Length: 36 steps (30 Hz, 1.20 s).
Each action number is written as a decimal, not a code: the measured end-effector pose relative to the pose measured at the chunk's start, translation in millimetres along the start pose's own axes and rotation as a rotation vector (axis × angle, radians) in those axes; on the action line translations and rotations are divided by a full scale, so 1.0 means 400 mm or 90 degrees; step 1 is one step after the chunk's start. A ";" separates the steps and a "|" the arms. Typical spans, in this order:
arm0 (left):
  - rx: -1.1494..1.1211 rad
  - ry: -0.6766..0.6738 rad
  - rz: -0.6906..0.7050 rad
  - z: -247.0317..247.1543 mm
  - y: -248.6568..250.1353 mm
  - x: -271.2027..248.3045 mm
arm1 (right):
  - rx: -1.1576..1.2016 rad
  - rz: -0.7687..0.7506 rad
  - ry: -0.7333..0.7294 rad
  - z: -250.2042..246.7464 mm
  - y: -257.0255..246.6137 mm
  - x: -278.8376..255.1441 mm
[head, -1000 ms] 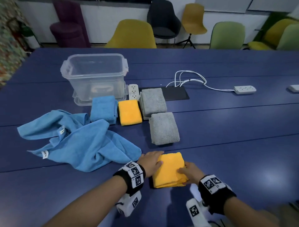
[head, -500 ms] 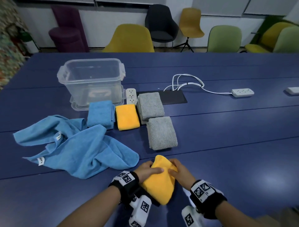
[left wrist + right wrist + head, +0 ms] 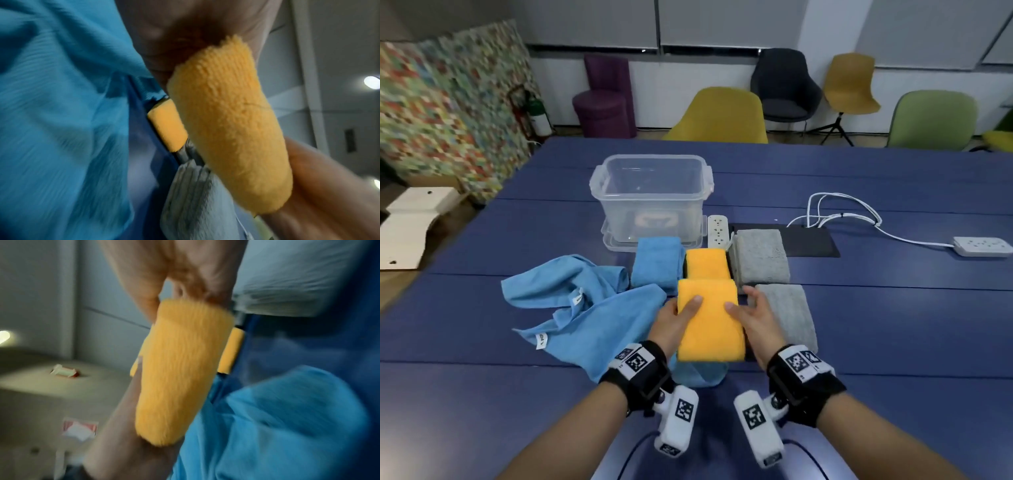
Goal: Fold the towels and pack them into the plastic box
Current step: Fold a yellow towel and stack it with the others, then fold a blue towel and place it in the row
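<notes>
Above the dark blue surface (image 3: 893, 325), both hands carried a folded orange towel (image 3: 709, 318) held level between them. The left hand (image 3: 674, 325) had its grip clamped on the towel's left edge, thumb on top; the right hand (image 3: 756, 322) clamped the right edge the same way. Just beyond lay a second folded orange towel (image 3: 707, 262), set between a folded blue towel (image 3: 657, 260) and a folded grey towel (image 3: 760, 255), with another folded grey towel (image 3: 787, 315) nearer. A crumpled blue towel (image 3: 585, 308) sprawled to the left — not yet folded. Farther back stood the clear plastic box (image 3: 650, 192), with no towels inside. The likely risks: a loosened side grip could let the plush layers spring open, or setting it down carelessly could knock the neighbouring stacks — both would mean refolding.
</notes>
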<state>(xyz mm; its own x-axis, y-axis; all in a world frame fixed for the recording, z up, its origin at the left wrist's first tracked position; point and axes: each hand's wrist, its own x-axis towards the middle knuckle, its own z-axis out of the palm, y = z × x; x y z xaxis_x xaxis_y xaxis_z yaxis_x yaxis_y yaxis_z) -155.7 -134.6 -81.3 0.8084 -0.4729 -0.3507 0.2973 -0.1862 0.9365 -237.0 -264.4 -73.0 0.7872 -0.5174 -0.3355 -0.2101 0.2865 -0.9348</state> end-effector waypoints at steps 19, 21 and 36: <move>0.396 0.002 0.166 -0.021 0.093 0.397 | -0.655 -0.067 0.006 0.088 -0.016 0.426; 0.410 0.046 0.198 -0.086 0.089 0.386 | -0.762 -0.045 0.012 0.108 0.013 0.427; 0.721 0.081 0.099 -0.304 -0.073 0.173 | -1.059 -0.251 -0.093 0.126 0.125 0.434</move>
<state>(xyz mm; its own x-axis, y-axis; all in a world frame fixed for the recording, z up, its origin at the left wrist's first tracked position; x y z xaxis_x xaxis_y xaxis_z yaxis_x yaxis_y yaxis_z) -46.7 -57.1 -131.9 0.8612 -0.4796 -0.1683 -0.3847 -0.8315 0.4009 -81.7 -299.3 -172.2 0.9578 -0.2460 -0.1489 -0.2609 -0.9611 -0.0902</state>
